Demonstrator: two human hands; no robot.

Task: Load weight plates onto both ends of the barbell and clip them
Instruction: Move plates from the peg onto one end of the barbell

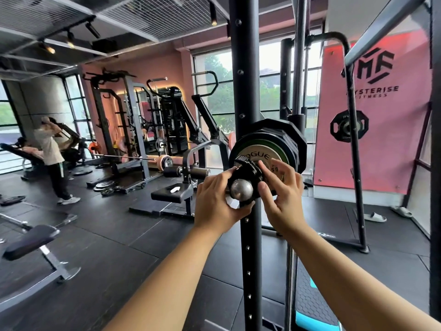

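Left hand point(218, 204): curled round the barbell collar point(248, 172) from the left; the forefinger is laid over its top and the thumb is tucked under the sleeve end.
Right hand point(284, 199): the collar is pinched from the right; the thumb is pressed beside the sleeve end and the fingers are bent over the collar's far side.
Barbell collar: black, seated on the barbell sleeve point(241, 189) just in front of the outer plate; whether it is latched cannot be told.
Barbell sleeve: its round steel end is turned toward the camera, between both hands.
Plates: a pale green-banded plate point(267, 151) is backed by black many-sided plates point(294, 137).
Plate writing: "OGUE" is read, the first letter being covered by the collar; "50" is seen beside the right fingers.
Banner point(372, 144): pink, marked with an angular logo; "YSTERISE" and "FITNESS" are read, partly hidden by a frame bar.
Rack upright point(245, 91): black, drilled with holes, stood behind the sleeve.
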